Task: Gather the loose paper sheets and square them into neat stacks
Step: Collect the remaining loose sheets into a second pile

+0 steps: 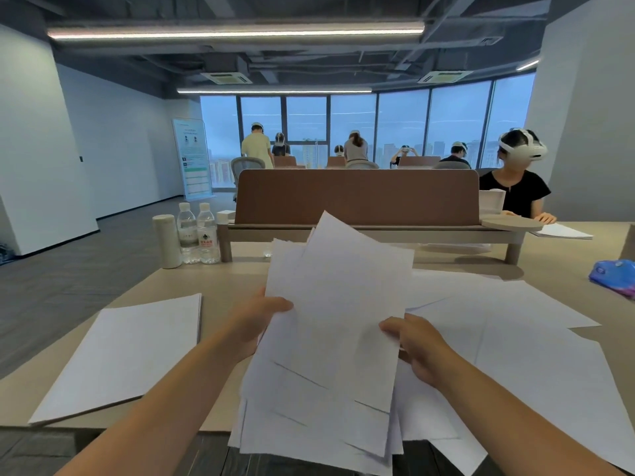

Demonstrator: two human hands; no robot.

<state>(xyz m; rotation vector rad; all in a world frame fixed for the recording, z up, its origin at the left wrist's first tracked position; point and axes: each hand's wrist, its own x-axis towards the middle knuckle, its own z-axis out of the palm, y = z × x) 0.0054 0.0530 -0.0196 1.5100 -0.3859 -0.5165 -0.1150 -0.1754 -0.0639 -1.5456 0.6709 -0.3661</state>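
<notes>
An untidy bundle of paper sheets [330, 321] is held up off the surface [220, 286] in the middle of the view, between the two hands, its edges fanned out and corners sticking out at the top and bottom. The left hand [257, 324] grips the bundle's left edge: the thumb lies across the front of the top sheet, while the fingers are hidden behind the paper, so the bundle is pinched between them. The right hand [419, 348] grips the right edge the same way, thumb pressed on the front and the fingers curled round to the back. The lower end of the bundle hangs past the near edge of the surface. To the left lies a squared stack [123, 352], flat and apart from both hands. To the right, more loose sheets [498, 321] lie spread and overlapping on the surface, reaching under the right wrist. Farther back stand two water bottles [199, 235] and a pale flask [166, 240] beside a brown divider [357, 197], with a blue packet [615, 276] at the far right.
</notes>
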